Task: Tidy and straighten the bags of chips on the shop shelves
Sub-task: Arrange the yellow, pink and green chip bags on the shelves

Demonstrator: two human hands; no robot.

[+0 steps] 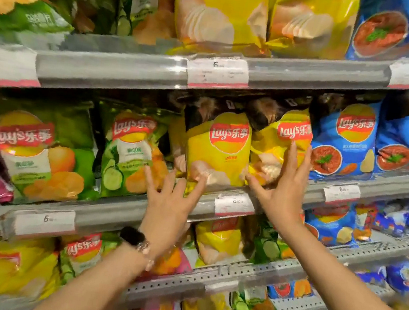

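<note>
The right hand (286, 189) is pressing its spread, straight grip flat against a crinkled yellow foil chip bag (275, 148) on the grey metal shelf (118, 211). The left hand (170, 202), fingers likewise spread, is touching the neighbouring upright yellow bag (219, 146) at the shelf's front edge.

- I see grey metal shelving filling my whole view, tier above tier, and no wall, floor or window shows anywhere.
- The upper shelf edge (121, 71) slants across the top, rising toward the right, with a white price label (218, 72) in its clear strip.
- The middle shelf edge (117, 215) runs the same way and carries a white label (45, 221) printed with a 6.
- Another label (341, 192) sits farther right on that rail.
- Lower down, a perforated shelf front (221, 276) shows rows of small holes.
- The light is bright and even, glinting off the label strips; the picture is blurred toward the edges.
</note>
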